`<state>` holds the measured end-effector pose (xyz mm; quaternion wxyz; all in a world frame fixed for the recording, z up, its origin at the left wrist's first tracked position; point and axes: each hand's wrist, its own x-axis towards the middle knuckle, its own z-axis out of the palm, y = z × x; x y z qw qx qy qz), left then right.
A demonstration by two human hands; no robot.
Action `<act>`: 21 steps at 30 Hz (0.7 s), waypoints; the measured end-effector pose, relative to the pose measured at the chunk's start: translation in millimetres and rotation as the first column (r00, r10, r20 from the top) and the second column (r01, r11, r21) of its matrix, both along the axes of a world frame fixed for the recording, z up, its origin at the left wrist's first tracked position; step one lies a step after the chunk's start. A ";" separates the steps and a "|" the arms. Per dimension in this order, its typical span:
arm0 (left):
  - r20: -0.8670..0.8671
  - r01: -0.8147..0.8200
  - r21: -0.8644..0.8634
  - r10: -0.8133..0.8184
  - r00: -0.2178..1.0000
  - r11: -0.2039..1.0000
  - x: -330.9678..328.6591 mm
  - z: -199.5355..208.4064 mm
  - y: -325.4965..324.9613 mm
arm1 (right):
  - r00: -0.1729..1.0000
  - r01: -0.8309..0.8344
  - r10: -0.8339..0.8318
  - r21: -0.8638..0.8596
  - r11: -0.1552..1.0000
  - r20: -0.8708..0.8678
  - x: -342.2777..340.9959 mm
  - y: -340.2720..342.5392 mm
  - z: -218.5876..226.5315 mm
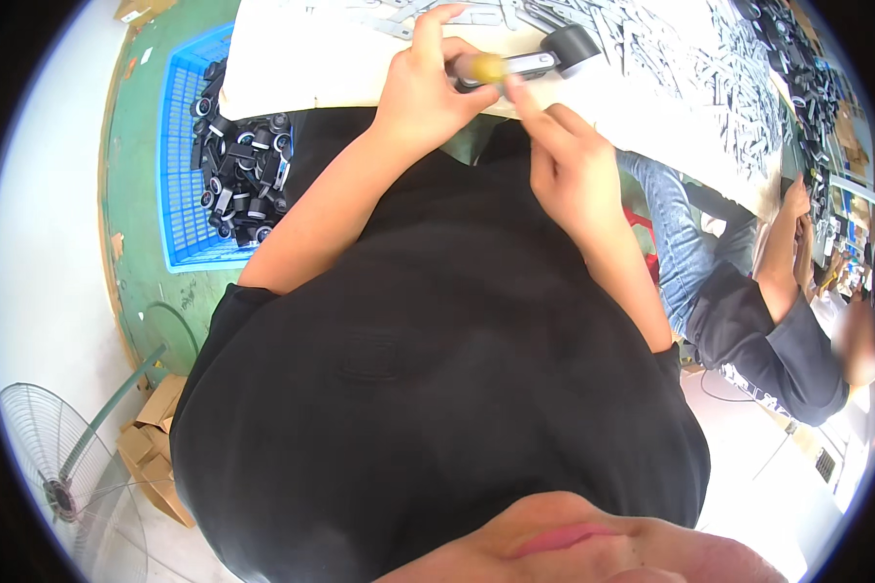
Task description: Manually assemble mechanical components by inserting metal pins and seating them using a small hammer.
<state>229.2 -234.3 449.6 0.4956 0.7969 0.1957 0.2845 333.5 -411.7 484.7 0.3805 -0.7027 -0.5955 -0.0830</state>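
Observation:
My left hand (423,97) is over the table's near edge, its thumb and fingers closed on a black part with a silver bar (532,65). A thick black cylinder (572,49) forms the part's right end. Against the left fingertips is a blurred yellow piece (488,68) whose kind I cannot make out. From the right, my right hand (572,155) reaches up to the part with its index fingertip by the bar's underside. Its other fingers are curled in, and whatever they may hold is hidden.
Many flat metal strips (685,83) cover the pale tabletop (360,83). A blue crate (177,185) of similar black parts stands at left on the green floor. A fan (58,496) and cardboard box (151,447) are lower left. A co-worker (758,330) sits at right.

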 end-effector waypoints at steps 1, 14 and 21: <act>-0.002 0.004 0.003 -0.004 1.000 1.000 -0.2 -1.4 0.2 | 0.996 -0.029 0.021 -0.086 0.996 -0.085 5.9 -0.1 -1.7; 0.281 -0.047 0.404 -0.075 0.957 0.913 -0.3 18.3 11.7 | 0.414 0.447 -0.104 0.103 0.889 -0.904 120.5 -43.7 -33.5; 0.359 -0.055 0.355 -0.082 0.930 0.933 29.3 48.0 -5.2 | 0.299 0.391 -0.037 0.087 0.916 -0.954 127.2 -45.8 -28.8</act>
